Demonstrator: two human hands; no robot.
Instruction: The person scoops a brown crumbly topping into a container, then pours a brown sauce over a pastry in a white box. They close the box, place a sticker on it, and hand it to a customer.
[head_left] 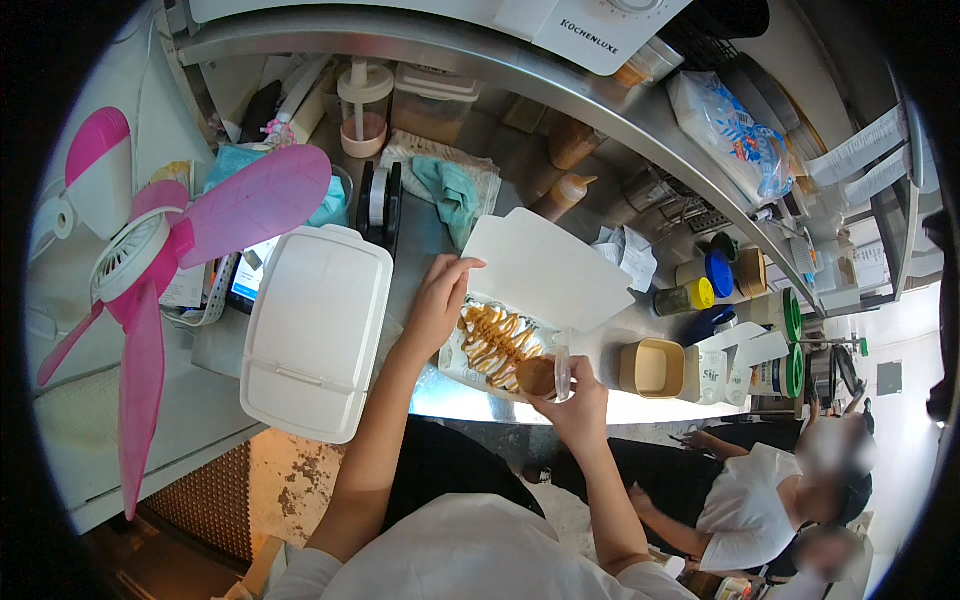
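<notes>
A white cardboard takeaway box [550, 262] stands on the steel counter with its lid raised toward the back. Inside lies food [495, 345] topped with white cream stripes and brown drizzle or crumbs. My left hand [441, 300] grips the box at its left side, the fingertips at the raised lid's corner. In my right hand [580, 408] is a small clear plastic cup [538, 377] of brown sauce or powder, its clear lid flipped open. The cup is tilted over the right end of the food. I cannot make out whether anything is falling from it.
Left of my arm sits a white lidded bin [315, 335], beside a pink fan [150, 245]. Behind are a teal cloth [447, 192] and a squeeze bottle [563, 195]. An open brown paper box [652, 368] and several jars stand right. Co-workers [750, 490] are nearby at right.
</notes>
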